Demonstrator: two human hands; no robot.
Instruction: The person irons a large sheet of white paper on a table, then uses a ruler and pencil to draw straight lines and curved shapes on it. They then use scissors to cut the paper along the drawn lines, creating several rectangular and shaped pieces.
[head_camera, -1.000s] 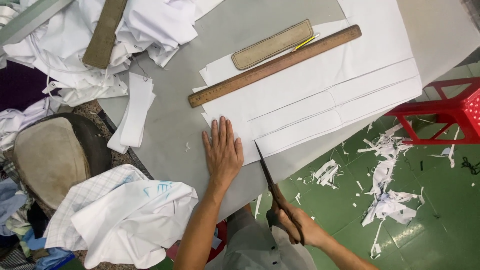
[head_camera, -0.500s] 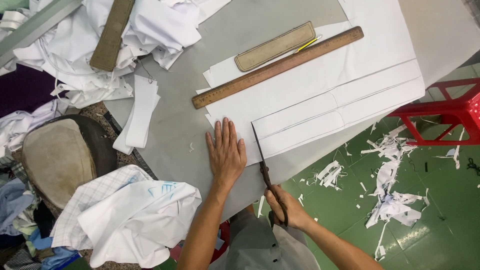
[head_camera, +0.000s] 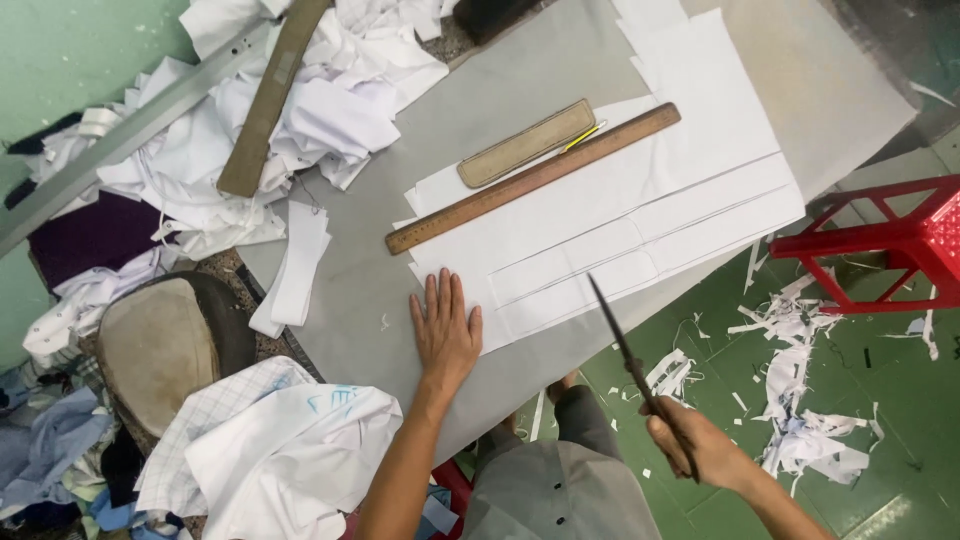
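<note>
Gripping a pair of dark scissors (head_camera: 628, 352), the right hand (head_camera: 697, 443) is closed round the handles off the near edge of the worktop (head_camera: 500, 60), over the green floor (head_camera: 900, 400); the blades point up and away, their tip just over the near edge of the white paper (head_camera: 640, 200) without clearly touching it. The left hand (head_camera: 446, 328) lies flat, fingers together and stretched, pressing the paper's near left corner. The sheet shows long ruled strips. Along its far edge rests a wooden ruler (head_camera: 533, 179), with a tan padded case (head_camera: 526, 143) and a yellow pencil (head_camera: 582, 137) just beyond. White cloth scraps (head_camera: 330, 100) are piled at far left, paper offcuts (head_camera: 800, 400) on the floor beside a red stool (head_camera: 890, 240).
</note>
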